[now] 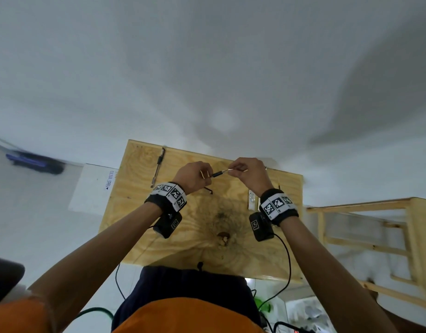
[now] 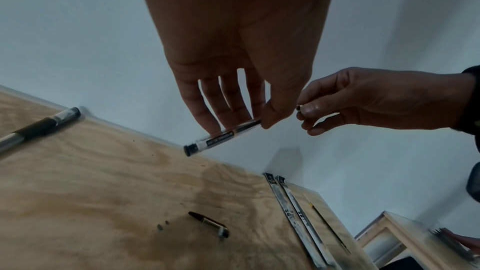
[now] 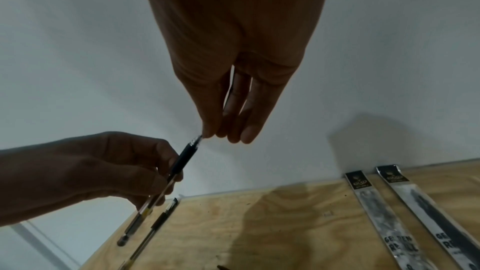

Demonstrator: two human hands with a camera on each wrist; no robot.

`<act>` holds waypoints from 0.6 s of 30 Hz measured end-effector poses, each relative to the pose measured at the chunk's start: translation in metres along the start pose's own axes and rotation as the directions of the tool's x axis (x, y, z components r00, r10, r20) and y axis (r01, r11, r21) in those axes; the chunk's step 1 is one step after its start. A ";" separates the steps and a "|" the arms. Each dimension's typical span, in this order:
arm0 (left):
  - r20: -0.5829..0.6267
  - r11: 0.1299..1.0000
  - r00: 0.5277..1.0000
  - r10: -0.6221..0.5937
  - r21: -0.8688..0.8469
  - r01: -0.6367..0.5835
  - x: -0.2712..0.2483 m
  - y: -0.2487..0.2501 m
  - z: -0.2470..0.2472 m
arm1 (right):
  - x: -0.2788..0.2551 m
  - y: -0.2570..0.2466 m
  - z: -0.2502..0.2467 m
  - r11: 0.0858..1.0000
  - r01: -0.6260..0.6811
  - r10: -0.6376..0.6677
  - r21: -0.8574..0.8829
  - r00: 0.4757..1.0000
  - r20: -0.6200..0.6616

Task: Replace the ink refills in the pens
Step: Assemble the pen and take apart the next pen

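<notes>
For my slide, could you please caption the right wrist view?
Left hand holds a clear black-gripped pen while the right hand pinches its metal tip.

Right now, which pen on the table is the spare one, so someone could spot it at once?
On the plywood table, look to the far left edge. The spare pen lies there alone, capped and whole, unlike the pen barrel in the left hand.

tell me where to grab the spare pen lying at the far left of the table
Take the pen around its dark rubber grip section, coming straight down from above with thumb and forefinger across the barrel. It lies flat on the wooden table, end-on to the far edge, with bare wood on both long sides, so pinching it from the sides looks easiest. Both hands are busy with the other pen.
</notes>
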State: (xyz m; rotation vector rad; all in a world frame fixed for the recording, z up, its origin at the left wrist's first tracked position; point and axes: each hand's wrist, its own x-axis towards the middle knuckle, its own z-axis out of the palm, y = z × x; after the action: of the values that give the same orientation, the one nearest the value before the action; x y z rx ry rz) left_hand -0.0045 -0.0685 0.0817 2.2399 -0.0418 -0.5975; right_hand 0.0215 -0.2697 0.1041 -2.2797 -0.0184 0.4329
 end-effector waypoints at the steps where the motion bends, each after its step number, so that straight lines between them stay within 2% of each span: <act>1: -0.001 1.000 1.000 0.004 -0.001 -0.004 0.000 0.001 0.000 | -0.001 -0.001 0.000 1.000 0.000 0.000 0.001 1.000 0.001; 9: -0.011 0.998 0.998 0.058 -0.002 -0.059 -0.005 0.001 -0.005 | -0.001 -0.010 0.003 1.000 0.006 -0.005 -0.021 0.998 0.062; 13: -0.022 0.996 0.996 0.091 0.027 -0.090 -0.005 0.000 -0.010 | 0.000 -0.013 0.004 0.993 0.030 -0.017 -0.112 0.993 0.117; 18: -0.037 0.996 0.995 0.088 0.034 -0.086 -0.006 -0.002 -0.013 | 0.000 -0.020 0.008 0.993 0.021 -0.008 -0.112 0.993 0.117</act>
State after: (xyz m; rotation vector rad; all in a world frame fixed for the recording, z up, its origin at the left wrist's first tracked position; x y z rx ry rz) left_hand -0.0043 -0.0563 0.0899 2.2673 -0.1295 -0.5100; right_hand 0.0218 -0.2502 0.1136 -2.3607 -0.1213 0.5692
